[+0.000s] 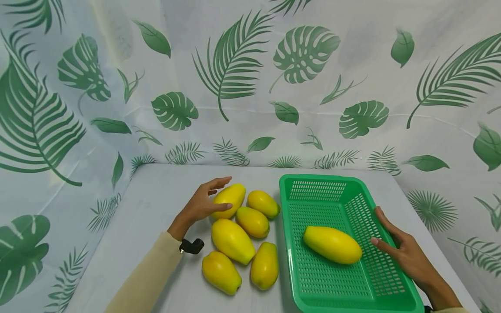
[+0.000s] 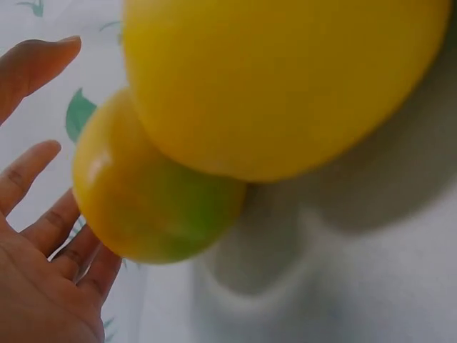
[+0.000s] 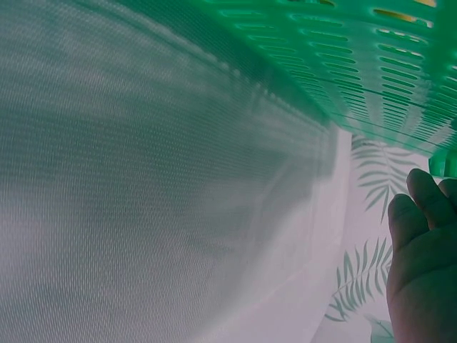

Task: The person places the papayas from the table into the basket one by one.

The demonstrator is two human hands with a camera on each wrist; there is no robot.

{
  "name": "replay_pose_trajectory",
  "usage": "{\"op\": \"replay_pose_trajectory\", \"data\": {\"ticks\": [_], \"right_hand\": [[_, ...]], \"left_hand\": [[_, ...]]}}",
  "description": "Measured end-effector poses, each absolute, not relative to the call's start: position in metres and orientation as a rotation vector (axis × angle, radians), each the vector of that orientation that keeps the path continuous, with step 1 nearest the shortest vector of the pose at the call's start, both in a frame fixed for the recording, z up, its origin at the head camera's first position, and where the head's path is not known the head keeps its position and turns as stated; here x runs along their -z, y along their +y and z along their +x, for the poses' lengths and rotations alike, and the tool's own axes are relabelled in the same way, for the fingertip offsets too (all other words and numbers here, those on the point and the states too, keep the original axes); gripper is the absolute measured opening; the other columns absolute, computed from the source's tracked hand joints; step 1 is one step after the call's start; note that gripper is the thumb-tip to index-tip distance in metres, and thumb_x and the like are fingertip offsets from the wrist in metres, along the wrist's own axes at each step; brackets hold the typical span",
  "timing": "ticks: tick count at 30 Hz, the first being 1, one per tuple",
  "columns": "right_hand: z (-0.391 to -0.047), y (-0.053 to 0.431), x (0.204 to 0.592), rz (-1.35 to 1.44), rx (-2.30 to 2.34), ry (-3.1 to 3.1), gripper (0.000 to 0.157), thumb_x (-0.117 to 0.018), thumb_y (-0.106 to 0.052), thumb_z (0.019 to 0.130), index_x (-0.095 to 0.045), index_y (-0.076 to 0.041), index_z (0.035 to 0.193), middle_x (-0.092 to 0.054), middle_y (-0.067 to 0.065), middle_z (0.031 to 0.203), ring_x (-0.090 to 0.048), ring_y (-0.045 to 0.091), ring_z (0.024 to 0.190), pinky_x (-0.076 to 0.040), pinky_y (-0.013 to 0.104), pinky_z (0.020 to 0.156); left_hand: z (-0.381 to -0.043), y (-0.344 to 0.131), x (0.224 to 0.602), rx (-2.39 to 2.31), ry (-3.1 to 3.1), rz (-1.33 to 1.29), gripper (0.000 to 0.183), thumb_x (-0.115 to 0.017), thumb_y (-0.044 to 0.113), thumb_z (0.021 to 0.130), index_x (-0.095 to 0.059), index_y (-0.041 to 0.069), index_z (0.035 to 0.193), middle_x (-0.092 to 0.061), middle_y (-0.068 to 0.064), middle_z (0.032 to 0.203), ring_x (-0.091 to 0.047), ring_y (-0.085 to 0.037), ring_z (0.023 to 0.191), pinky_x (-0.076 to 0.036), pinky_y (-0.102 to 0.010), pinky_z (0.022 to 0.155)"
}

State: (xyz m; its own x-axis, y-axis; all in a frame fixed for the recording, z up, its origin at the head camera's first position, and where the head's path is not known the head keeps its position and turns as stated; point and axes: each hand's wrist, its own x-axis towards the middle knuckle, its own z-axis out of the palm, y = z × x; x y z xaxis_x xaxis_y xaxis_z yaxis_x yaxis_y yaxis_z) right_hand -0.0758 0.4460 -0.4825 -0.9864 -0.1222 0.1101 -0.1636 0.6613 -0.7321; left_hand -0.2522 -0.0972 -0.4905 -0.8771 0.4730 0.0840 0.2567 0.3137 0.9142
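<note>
Several yellow papayas lie grouped on the white table. My left hand point(image 1: 202, 203) is spread at the far-left papaya point(image 1: 233, 198), thumb in front and fingers behind; in the left wrist view its fingers curve loosely beside a papaya point(image 2: 161, 193) with a green patch. Whether they touch it is unclear. My right hand point(image 1: 407, 252) grips the right rim of the green plastic basket point(image 1: 286, 243), thumb over the inner side and fingers outside. One papaya point(image 1: 332, 244) lies inside the basket. From the right wrist, fingers point(image 3: 408, 221) show beneath the basket's slotted wall.
More papayas point(image 1: 232, 241) lie between the left forearm and the basket, one small one point(image 1: 263, 203) close to the basket's left wall. A leaf-printed curtain point(image 1: 242, 87) surrounds the table point(image 1: 145, 195) at the back and sides.
</note>
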Motion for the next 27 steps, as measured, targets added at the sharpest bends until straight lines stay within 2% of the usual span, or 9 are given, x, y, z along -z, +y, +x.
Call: {"op": "replay_pose_trajectory", "data": {"ticks": [7, 13, 20, 24, 27], "right_hand": [[-0.075, 0.446, 0.482, 0.243, -1.271, -2.814, 0.081, -0.059, -0.007, 0.108, -0.013, -0.023, 0.172, -0.004, -0.016, 0.178, -0.009, -0.021, 0.152, -0.013, -0.007, 0.107], [-0.075, 0.445, 0.481, 0.243, -1.282, -2.807, 0.081, -0.059, -0.006, 0.108, -0.013, -0.022, 0.172, -0.004, -0.015, 0.179, -0.010, -0.021, 0.152, -0.014, -0.006, 0.108], [-0.076, 0.445, 0.480, 0.236, -1.280, -2.807, 0.081, -0.059, -0.007, 0.108, -0.013, -0.022, 0.172, -0.004, -0.016, 0.179, -0.010, -0.021, 0.152, -0.014, -0.006, 0.108], [-0.076, 0.445, 0.481, 0.238, -1.288, -2.806, 0.081, -0.059, -0.006, 0.108, -0.012, -0.022, 0.172, -0.004, -0.015, 0.179, -0.009, -0.020, 0.153, -0.015, -0.006, 0.109], [-0.076, 0.444, 0.481, 0.239, -1.285, -2.804, 0.081, -0.059, -0.006, 0.108, -0.013, -0.021, 0.172, -0.004, -0.015, 0.179, -0.009, -0.019, 0.153, -0.014, -0.006, 0.109]], "left_hand": [[-0.254, -0.100, 0.505, -1.577, 2.384, 0.614, 0.081, -0.087, 0.023, 0.088, -0.049, 0.019, 0.160, -0.049, -0.009, 0.165, -0.047, -0.038, 0.149, -0.035, -0.063, 0.125], [-0.258, -0.100, 0.513, -1.591, 2.339, 0.604, 0.081, -0.086, 0.025, 0.089, -0.049, 0.021, 0.160, -0.048, -0.013, 0.166, -0.047, -0.036, 0.149, -0.036, -0.061, 0.125], [-0.259, -0.098, 0.518, -1.563, 2.280, 0.558, 0.083, -0.085, 0.030, 0.090, -0.046, 0.021, 0.162, -0.047, -0.005, 0.166, -0.054, -0.033, 0.140, -0.046, -0.056, 0.118], [-0.259, -0.095, 0.519, -1.538, 2.274, 0.554, 0.085, -0.086, 0.031, 0.088, -0.045, 0.025, 0.163, -0.046, -0.003, 0.167, -0.052, -0.031, 0.142, -0.044, -0.055, 0.119], [-0.259, -0.093, 0.520, -1.537, 2.267, 0.581, 0.087, -0.086, 0.030, 0.088, -0.044, 0.022, 0.164, -0.046, -0.004, 0.167, -0.053, -0.031, 0.141, -0.044, -0.053, 0.118]]}}
